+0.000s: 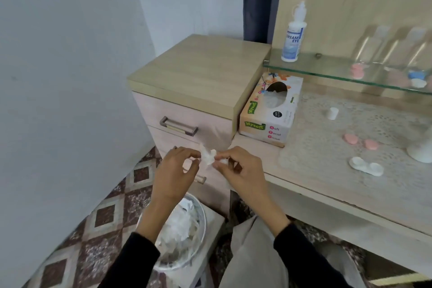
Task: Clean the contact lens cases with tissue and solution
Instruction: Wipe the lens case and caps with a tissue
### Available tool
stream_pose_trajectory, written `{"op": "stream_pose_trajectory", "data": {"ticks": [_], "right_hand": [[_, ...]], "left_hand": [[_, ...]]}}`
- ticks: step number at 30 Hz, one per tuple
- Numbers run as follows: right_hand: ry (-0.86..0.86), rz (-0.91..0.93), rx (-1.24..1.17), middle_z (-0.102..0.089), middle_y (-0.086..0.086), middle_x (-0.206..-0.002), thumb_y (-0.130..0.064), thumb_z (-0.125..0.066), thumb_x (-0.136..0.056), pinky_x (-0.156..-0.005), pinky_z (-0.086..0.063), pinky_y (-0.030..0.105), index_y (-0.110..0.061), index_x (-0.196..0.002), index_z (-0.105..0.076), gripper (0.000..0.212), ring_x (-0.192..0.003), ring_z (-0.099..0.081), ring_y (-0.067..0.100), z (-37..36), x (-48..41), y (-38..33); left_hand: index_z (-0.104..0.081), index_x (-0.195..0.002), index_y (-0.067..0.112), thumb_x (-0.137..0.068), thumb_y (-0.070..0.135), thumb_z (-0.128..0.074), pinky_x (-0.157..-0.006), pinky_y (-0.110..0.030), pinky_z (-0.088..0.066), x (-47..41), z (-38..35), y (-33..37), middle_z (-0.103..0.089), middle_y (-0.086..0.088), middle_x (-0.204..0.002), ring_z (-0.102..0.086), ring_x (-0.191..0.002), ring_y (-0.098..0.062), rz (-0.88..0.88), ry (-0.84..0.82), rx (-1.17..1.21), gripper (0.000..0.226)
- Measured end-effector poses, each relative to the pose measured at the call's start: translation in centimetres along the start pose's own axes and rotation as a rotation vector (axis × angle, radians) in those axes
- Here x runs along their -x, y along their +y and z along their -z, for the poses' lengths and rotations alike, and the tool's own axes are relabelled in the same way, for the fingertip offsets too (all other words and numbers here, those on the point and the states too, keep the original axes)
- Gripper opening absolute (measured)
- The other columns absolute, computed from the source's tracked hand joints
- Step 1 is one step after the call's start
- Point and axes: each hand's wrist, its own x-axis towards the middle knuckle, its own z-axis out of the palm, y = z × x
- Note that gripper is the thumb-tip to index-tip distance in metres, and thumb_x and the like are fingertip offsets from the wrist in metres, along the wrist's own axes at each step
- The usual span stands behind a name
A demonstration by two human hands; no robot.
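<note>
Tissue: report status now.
Left hand and right hand both pinch crumpled tissue. Bin of used tissues below. White lens case open on lace mat.

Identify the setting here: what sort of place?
Probably a home vanity or dressing table: a glass shelf holding a lens solution bottle, a tissue box beside a drawer unit, and a white lens case on a lace mat.

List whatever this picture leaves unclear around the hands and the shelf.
Head view: whether the tissue wraps a case part; left hand and right hand, both pinching it, cover it.
Head view: pink piece and blue piece at the glass shelf; blurred, on it or reflected unclear.
Head view: white object at right; cut off by the frame edge.
</note>
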Motion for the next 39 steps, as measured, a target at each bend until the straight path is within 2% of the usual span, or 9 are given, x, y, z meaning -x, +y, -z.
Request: {"op": "stream_pose_trajectory", "data": {"ticks": [4, 8, 13, 18, 22, 28, 30, 34, 39], "right_hand": [[-0.118, -0.006, -0.012, -0.063, -0.009, -0.082, -0.012, -0.075, -0.079, -0.065, -0.038, 0.008, -0.016, -0.086, -0.072, 0.008, -0.063, -0.053, 0.002, -4.3, 0.6, 0.2], [-0.272, -0.079, 0.017, -0.065, -0.004, -0.088, -0.012, -0.072, -0.082, -0.068, -0.046, 0.017, -0.015, -0.089, -0.072, 0.008, -0.072, -0.059, 0.005, -8.4, 1.8, 1.5], [-0.418, -0.146, 0.135, -0.062, -0.008, -0.089, -0.013, -0.070, -0.083, -0.066, -0.036, 0.005, -0.014, -0.091, -0.072, 0.008, -0.068, -0.053, 0.000, -12.8, 3.7, 4.0], [-0.582, -0.242, 0.237, -0.064, -0.003, -0.107, -0.022, -0.070, -0.085, -0.083, -0.047, 0.028, -0.022, -0.103, -0.070, 0.019, -0.091, -0.057, 0.010, -15.0, 5.4, 5.5], [-0.588, -0.265, 0.288, -0.066, -0.006, -0.111, -0.020, -0.068, -0.086, -0.086, -0.047, 0.030, -0.024, -0.103, -0.071, 0.018, -0.100, -0.058, 0.013, -14.7, 5.7, 5.5], [-0.499, -0.294, 0.214, -0.060, -0.016, -0.098, -0.016, -0.069, -0.086, -0.066, -0.035, 0.002, -0.022, -0.101, -0.072, 0.017, -0.084, -0.051, 0.000, -12.8, 4.6, 5.1], [-0.461, -0.285, 0.194, -0.064, -0.016, -0.099, -0.016, -0.069, -0.085, -0.069, -0.038, 0.004, -0.023, -0.100, -0.073, 0.017, -0.081, -0.054, 0.001, -12.0, 3.9, 4.4], [-0.378, -0.244, 0.173, -0.067, -0.013, -0.101, -0.019, -0.068, -0.083, -0.073, -0.052, 0.028, -0.028, -0.097, -0.072, 0.017, -0.083, -0.060, 0.006, -9.8, 2.2, 3.1], [-0.240, -0.196, 0.077, -0.068, -0.011, -0.099, -0.008, -0.068, -0.083, -0.066, -0.044, 0.011, -0.022, -0.095, -0.073, 0.019, -0.083, -0.060, 0.005, -5.9, 0.7, 0.5]], "left_hand": [[-0.070, -0.096, 0.018, -0.084, 0.013, -0.067, -0.066, -0.026, -0.042, 1.8, 1.3, -3.9, -0.065, 0.011, -0.091, -0.059, -0.081, -0.017, 0.139, 0.024, -0.049, 0.013], [-0.071, -0.094, 0.017, -0.083, 0.010, -0.067, -0.072, -0.034, -0.052, 3.8, 1.9, -7.4, -0.070, 0.003, -0.094, -0.063, -0.088, -0.018, 0.220, 0.031, -0.047, 0.014], [-0.070, -0.093, 0.028, -0.084, 0.014, -0.063, -0.072, -0.038, -0.054, 6.4, 1.9, -10.6, -0.068, 0.011, -0.092, -0.063, -0.086, -0.012, 0.341, -0.008, -0.050, 0.019], [-0.069, -0.097, 0.029, -0.085, 0.020, -0.064, -0.074, -0.027, -0.046, 9.0, 1.7, -12.3, -0.066, 0.013, -0.101, -0.060, -0.096, -0.010, 0.434, -0.063, -0.090, 0.016], [-0.068, -0.095, 0.032, -0.086, 0.022, -0.063, -0.074, -0.033, -0.052, 10.1, 1.6, -13.2, -0.068, 0.014, -0.101, -0.062, -0.095, -0.011, 0.479, -0.083, -0.066, 0.014], [-0.070, -0.096, 0.025, -0.086, 0.016, -0.063, -0.072, -0.028, -0.049, 9.5, 1.2, -12.6, -0.068, 0.010, -0.101, -0.060, -0.098, -0.012, 0.468, -0.079, -0.045, 0.015], [-0.070, -0.097, 0.025, -0.086, 0.016, -0.063, -0.074, -0.028, -0.047, 9.0, 1.0, -11.9, -0.067, 0.011, -0.101, -0.058, -0.100, -0.012, 0.444, -0.080, -0.029, 0.016], [-0.069, -0.098, 0.028, -0.086, 0.016, -0.063, -0.078, -0.032, -0.049, 7.2, 0.5, -10.2, -0.066, 0.013, -0.101, -0.058, -0.100, -0.012, 0.375, -0.091, 0.011, 0.018], [-0.069, -0.099, 0.029, -0.087, 0.018, -0.063, -0.080, -0.034, -0.051, 4.8, -0.2, -6.9, -0.066, 0.015, -0.101, -0.059, -0.100, -0.011, 0.206, -0.086, 0.062, 0.018]]}}
